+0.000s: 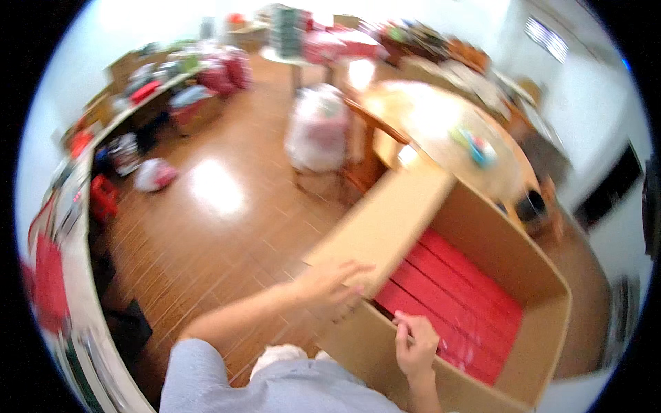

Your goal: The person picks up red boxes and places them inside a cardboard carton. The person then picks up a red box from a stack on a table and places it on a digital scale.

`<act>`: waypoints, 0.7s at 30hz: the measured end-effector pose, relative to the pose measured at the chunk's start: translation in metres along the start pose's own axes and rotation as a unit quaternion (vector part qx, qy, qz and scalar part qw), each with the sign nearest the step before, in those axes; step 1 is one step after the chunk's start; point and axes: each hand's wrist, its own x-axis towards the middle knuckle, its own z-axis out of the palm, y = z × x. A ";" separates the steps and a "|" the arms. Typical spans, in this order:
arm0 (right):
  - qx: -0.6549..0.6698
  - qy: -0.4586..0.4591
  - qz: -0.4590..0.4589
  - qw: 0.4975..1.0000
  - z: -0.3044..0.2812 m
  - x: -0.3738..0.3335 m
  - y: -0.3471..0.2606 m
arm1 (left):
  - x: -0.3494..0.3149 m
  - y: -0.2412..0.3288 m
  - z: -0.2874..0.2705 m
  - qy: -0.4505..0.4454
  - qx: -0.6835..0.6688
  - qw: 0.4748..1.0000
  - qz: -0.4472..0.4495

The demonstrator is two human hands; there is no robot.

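A large open cardboard box [506, 258] stands in front of me, tilted to the right in view. Inside lie several red flat-topped packs [458, 303] side by side in rows, some with shiny clear wrap. One long flap [385, 220] is folded outward on the box's left side. My left hand [330, 281] lies at the near corner of that flap, fingers stretched out and slightly blurred. Above the near wall is my right hand [417, 345], its fingers curled with thumb and fingertip close together. Whether anything small is pinched there is too blurred to make out.
Beyond the box is a round wooden table [413, 103] with a small blue-green object [480, 148] on it. A filled white plastic bag [318, 127] rests on a stool. Along the left wall runs a cluttered counter [89, 227]. A dark pot-like container [531, 206] is at right.
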 end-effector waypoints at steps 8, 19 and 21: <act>0.081 -0.292 -0.229 0.925 0.260 0.039 -0.146 | -0.368 -0.067 0.046 0.348 -0.313 0.765 -0.442; 0.146 -0.437 -0.346 0.817 0.501 0.118 -0.284 | -0.451 -0.171 -0.069 0.602 -0.297 0.618 -0.410; 0.117 -0.456 -0.351 0.810 0.542 0.146 -0.298 | -0.451 -0.200 -0.110 0.561 -0.248 0.677 -0.407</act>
